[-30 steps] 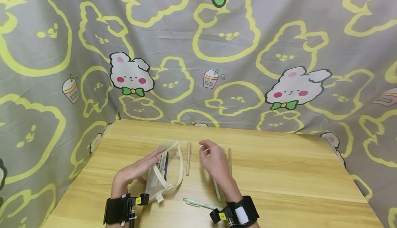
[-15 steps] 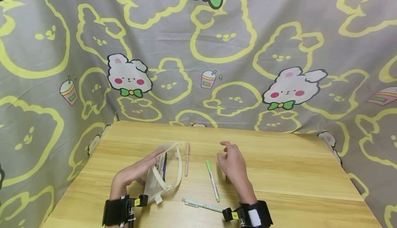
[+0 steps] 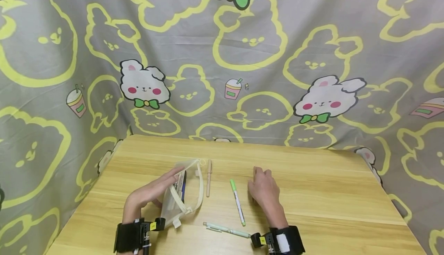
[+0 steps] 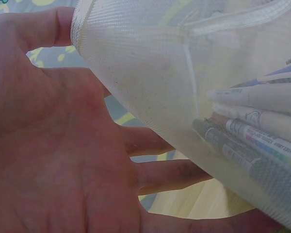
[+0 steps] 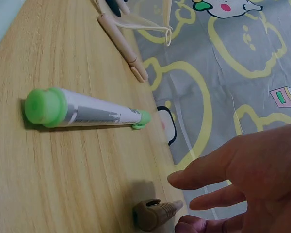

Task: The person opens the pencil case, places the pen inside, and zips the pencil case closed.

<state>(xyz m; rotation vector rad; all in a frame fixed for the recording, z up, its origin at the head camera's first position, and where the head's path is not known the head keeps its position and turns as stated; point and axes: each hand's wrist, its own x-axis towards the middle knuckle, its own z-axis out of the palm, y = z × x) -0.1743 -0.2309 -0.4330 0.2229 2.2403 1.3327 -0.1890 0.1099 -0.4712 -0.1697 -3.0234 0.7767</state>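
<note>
My left hand [image 3: 157,189] rests flat, fingers straight, against the side of an unzipped, see-through mesh pencil case [image 3: 195,203]. In the left wrist view its fingers [image 4: 169,174] spread behind the mesh, and several pens [image 4: 262,141] lie inside. My right hand [image 3: 265,187] is lowered over a brown pen [image 5: 153,215] on the table, which it mostly hides in the head view. The right wrist view shows its thumb [image 5: 194,174] apart from the pen, with fingertips right beside the barrel. Left of this hand lies a green-ended white marker [image 3: 237,202].
A beige capped pen [image 3: 209,179] lies just right of the case. A pale green pen [image 3: 227,230] lies near the right wrist strap [image 3: 286,239]. The wooden table [image 3: 329,193] meets a grey patterned curtain [image 3: 263,73] at its back edge.
My right hand moved right, away from the space above the marker, uncovering it, then came down over the brown pen. My left hand and the pencil case stay put.
</note>
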